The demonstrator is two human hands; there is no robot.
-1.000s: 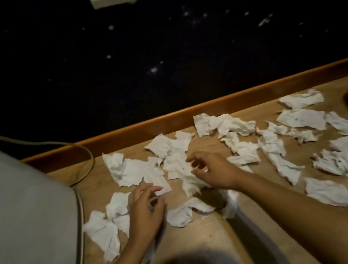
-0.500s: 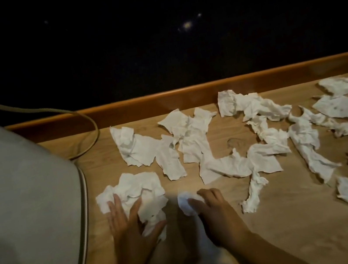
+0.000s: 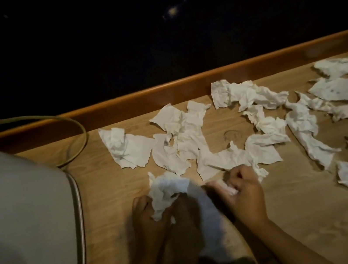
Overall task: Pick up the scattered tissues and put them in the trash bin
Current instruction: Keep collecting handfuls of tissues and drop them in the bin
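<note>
Several crumpled white tissues (image 3: 182,135) lie scattered across the wooden table (image 3: 297,215), from the middle out to the right edge. My left hand (image 3: 146,217) is closed on a bunched wad of tissues (image 3: 167,193) near the front of the table. Close beside it, my right hand (image 3: 240,192) is curled around a small tissue piece (image 3: 226,186). A blurred white strip of tissue (image 3: 208,220) hangs between the two hands. No trash bin is in view.
A large pale grey rounded object (image 3: 21,215) fills the left side, with a cable (image 3: 73,130) looping behind it. A raised wooden rim (image 3: 161,92) runs along the table's far edge; beyond it is dark.
Both hands have gathered tissues from the near left of the table and closed on them, coming together. The view has shifted left and down.
</note>
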